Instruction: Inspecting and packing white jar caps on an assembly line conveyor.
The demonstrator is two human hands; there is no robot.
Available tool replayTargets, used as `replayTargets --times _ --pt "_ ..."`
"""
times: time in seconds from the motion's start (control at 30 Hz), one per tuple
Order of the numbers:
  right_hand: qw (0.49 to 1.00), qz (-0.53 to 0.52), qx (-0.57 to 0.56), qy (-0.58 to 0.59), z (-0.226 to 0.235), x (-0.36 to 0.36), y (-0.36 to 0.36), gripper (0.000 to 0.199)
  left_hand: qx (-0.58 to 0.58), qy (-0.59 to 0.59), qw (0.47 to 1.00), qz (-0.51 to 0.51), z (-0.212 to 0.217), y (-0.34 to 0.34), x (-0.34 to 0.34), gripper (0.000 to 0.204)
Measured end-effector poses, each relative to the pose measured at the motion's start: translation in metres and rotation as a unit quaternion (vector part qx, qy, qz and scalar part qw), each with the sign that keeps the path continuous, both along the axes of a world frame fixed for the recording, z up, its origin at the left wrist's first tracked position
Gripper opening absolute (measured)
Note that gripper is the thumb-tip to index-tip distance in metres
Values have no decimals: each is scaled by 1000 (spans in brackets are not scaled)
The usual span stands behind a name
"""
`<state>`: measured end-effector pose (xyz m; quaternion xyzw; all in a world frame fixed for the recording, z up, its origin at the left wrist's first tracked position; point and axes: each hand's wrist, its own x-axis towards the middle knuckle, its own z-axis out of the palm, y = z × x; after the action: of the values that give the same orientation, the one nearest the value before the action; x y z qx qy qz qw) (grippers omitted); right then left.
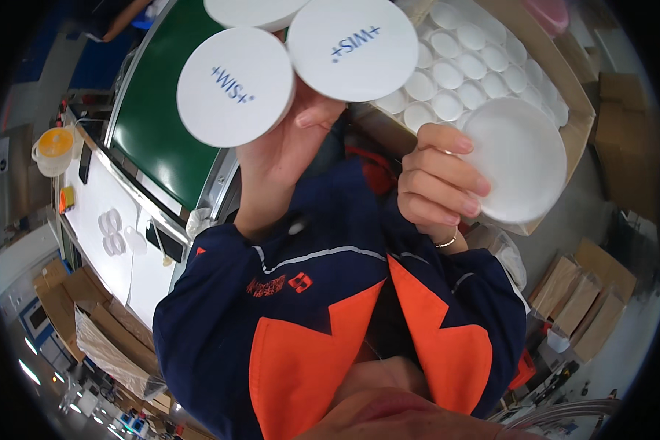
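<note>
A flat white round disc with slanting blue print (235,62) is raised at the left hand (282,150), printed face toward the camera, its thin side wall visible at the right. A second white disc with blue print (352,73) sits beside it, its print rising rightward; contact between the two is unclear. A third white round disc (257,10) is cut off by the upper edge. A plain, translucent white round disc (524,158) is gripped at its left rim by the right hand (440,176).

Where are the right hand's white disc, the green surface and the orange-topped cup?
White disc (522,161) in the right hand (434,182): head view, middle of its face.
Green surface (155,121): head view, bare middle.
Orange-topped cup (54,144): head view, its top.
</note>
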<state>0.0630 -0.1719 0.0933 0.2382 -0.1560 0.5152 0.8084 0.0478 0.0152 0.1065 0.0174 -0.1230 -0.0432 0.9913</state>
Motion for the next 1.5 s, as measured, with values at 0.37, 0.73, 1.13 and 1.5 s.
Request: replayTargets --times 0.37,0.73,1.13,1.5 --pt "997 -2 68 25 -7 4 6 16 -1 59 998 10 -5 -6 5 41" --pt "401 -577 -636 -319 -92 224 -96 15 41 82 993 80 -14 24 8 36" --pt "-187 -453 -648 -582 -166 348 -140 15 61 119 982 132 -29 48 -2 36" --pt "-138 -455 -629 -616 -180 353 -139 19 65 125 987 74 -28 19 2 34"
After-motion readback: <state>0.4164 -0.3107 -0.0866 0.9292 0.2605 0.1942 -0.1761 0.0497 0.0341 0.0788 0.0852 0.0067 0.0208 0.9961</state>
